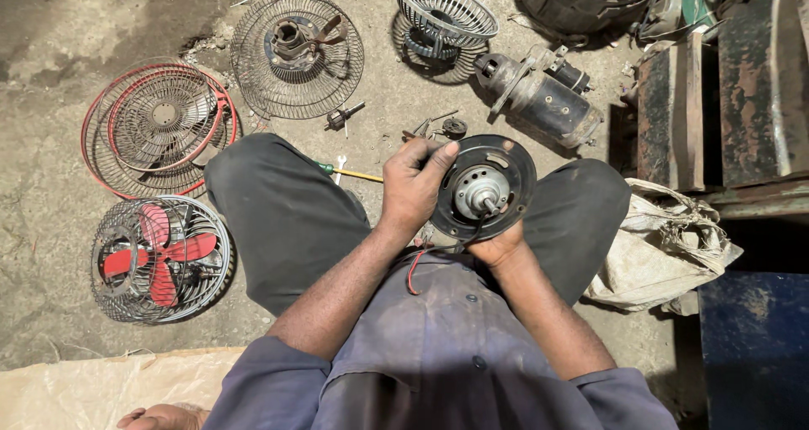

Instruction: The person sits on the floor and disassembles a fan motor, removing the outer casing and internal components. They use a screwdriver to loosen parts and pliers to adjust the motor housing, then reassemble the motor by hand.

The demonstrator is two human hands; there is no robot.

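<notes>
Both hands hold a round fan motor over the lap, centre of the frame.

The left hand (413, 186) grips the black fan motor (484, 190) at its left rim, fingers closed around the edge; the right hand (497, 246) cups it from below, fingers hidden behind the housing. A red wire (415, 270) hangs under it. On the concrete floor (50, 101) at left lie a red-bladed caged fan (160, 257) and a red-rimmed fan guard (156, 127); a screwdriver (354, 174) lies beside the knee.

Fan guards (160, 127) lie left of the knees, a motor (539, 101) ahead.
</notes>
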